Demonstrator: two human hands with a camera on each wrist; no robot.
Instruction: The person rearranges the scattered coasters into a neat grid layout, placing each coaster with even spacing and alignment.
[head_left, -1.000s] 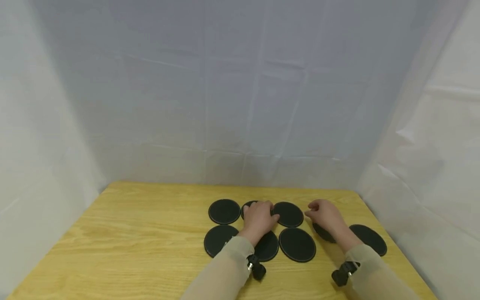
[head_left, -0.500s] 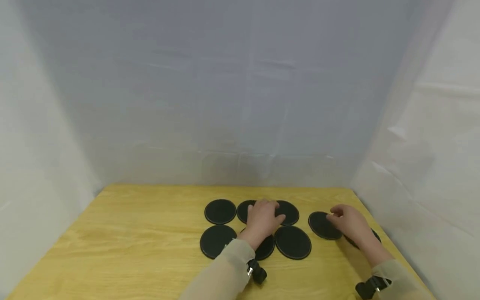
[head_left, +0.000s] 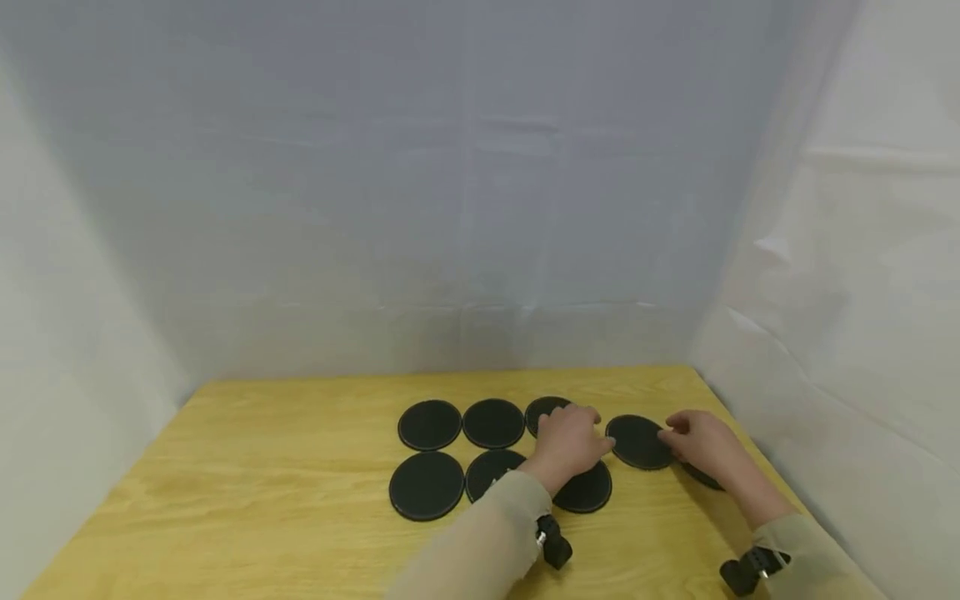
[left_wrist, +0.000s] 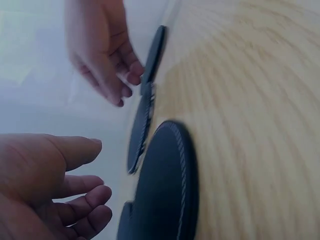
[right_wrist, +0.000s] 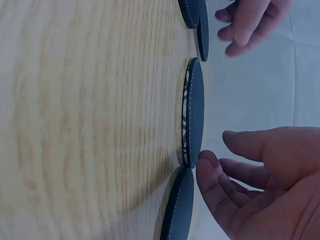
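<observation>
My right grip (head_left: 701, 444) rests with loosely bent, spread fingers at the right-hand rim of the loose coaster (head_left: 638, 442); in the right wrist view a fingertip (right_wrist: 206, 161) sits against that coaster's stitched edge (right_wrist: 193, 115), touching rather than pinching. My left grip (head_left: 570, 442) lies flat and relaxed just to the coaster's left, its fingers (left_wrist: 82, 187) slack and holding nothing. So the loose coaster lies between my two hands, flat on the tabletop (head_left: 262, 467), with the right hand in contact and the left hand just beside its other edge. Being round, it has no long axis to line up.

To the left of it, the other coasters form two rows: far-left back coaster (head_left: 429, 424), middle back coaster (head_left: 492, 423), and a third back coaster (head_left: 546, 411) partly under my left hand; in front, the front-left coaster (head_left: 427, 485), the front-middle coaster (head_left: 491, 473) and the front-right coaster (head_left: 588, 492), the last two cut across by my left forearm.

One more dark disc (head_left: 703, 477) peeks out beneath my right hand and wrist; most of it is covered. I cannot tell whether the loose coaster overlaps it. Both wrist views are blurred and edge-on, so the gaps between coasters are hard to judge there.
</observation>
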